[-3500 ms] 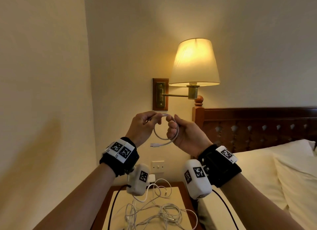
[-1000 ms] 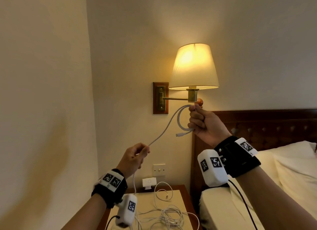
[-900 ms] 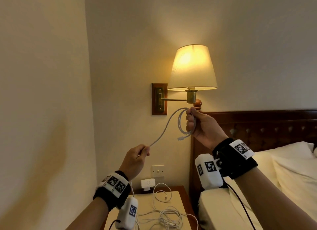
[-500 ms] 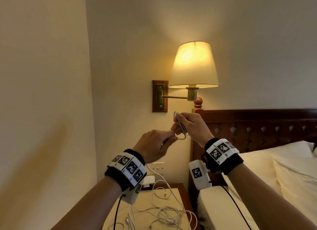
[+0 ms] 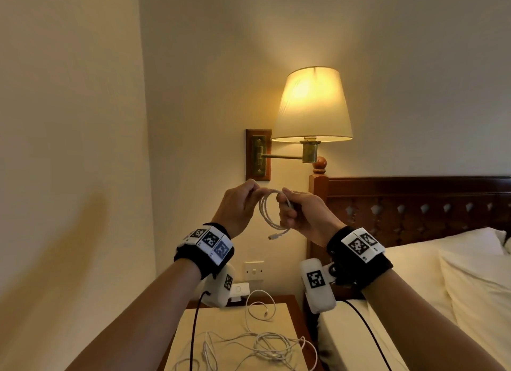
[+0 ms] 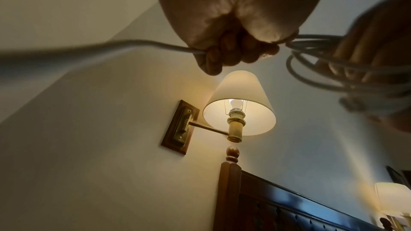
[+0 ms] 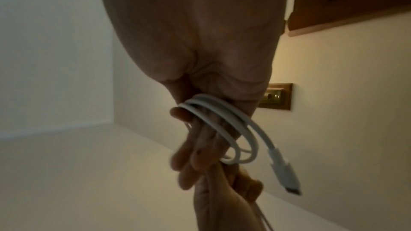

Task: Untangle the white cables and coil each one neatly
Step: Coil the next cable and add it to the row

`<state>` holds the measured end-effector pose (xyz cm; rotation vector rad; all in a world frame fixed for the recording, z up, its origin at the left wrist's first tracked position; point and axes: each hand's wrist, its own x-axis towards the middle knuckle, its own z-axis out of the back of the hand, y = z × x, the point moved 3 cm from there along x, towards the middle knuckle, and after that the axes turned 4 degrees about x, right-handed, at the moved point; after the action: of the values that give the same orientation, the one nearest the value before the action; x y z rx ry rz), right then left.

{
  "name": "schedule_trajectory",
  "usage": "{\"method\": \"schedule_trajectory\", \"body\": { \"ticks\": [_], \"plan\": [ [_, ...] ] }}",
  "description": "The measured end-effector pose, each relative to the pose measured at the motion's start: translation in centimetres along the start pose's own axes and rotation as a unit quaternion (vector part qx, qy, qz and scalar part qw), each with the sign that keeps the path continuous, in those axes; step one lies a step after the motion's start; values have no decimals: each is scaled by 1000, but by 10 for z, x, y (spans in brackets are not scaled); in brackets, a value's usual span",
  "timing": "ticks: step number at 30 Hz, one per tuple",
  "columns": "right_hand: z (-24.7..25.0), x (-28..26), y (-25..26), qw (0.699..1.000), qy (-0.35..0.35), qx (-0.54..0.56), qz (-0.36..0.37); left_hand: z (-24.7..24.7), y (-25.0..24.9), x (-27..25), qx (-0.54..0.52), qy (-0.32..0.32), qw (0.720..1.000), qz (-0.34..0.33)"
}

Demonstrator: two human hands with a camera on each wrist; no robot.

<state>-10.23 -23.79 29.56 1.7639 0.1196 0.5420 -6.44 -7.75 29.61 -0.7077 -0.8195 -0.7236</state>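
From the head view: best to keep the thin white charging cable (image 5: 269,214), raised between both hands in front of the wall, wound in even loops; right hand (image 5: 302,214) clamped round the coil, left hand (image 5: 237,209) pinching the feed strand, plug end dangling below; remaining tangled white cables (image 5: 265,344) loose on the cream-topped bedside table (image 5: 190,340). From the left wrist: fingers (image 6: 213,59) curled on the strand, better fed without twist. From the right wrist: fingers (image 7: 177,114) closed on roughly three loops, blurred. No readable brand or writing anywhere; only square black-and-white coded markers (image 5: 211,239) on the wristbands.
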Motion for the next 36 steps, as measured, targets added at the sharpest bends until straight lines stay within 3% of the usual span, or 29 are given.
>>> {"method": "schedule_trajectory", "body": {
  "ticks": [3, 6, 10, 12, 19, 25, 32, 36],
  "plan": [
    [1, -2, 3, 993, 16, 116, -11, 5, 3, -2, -17, 16, 999, 38],
    [0, -4, 2, 988, 36, 148, -27, 6, 1, -8, -93, 52, 990, 95],
    [3, -3, 2, 987, 54, 153, -21, 6, -8, -20, -262, 135, 932, 211],
    [2, -3, 3, 987, 63, 149, -21, 9, -13, -22, -297, 148, 912, 241],
    [-7, -2, 9, 982, 91, 162, -17, 14, -26, -19, -341, 128, 902, 231],
    [-18, -5, 13, 974, 136, 181, -9, 19, -31, -12, -463, 104, 840, 263],
    [-27, -5, 15, 980, 127, 149, 21, 19, -31, -7, -408, 41, 868, 279],
    [-22, -5, 14, 982, 94, 158, 34, 22, -32, -14, -303, 19, 925, 230]
  ]
}}
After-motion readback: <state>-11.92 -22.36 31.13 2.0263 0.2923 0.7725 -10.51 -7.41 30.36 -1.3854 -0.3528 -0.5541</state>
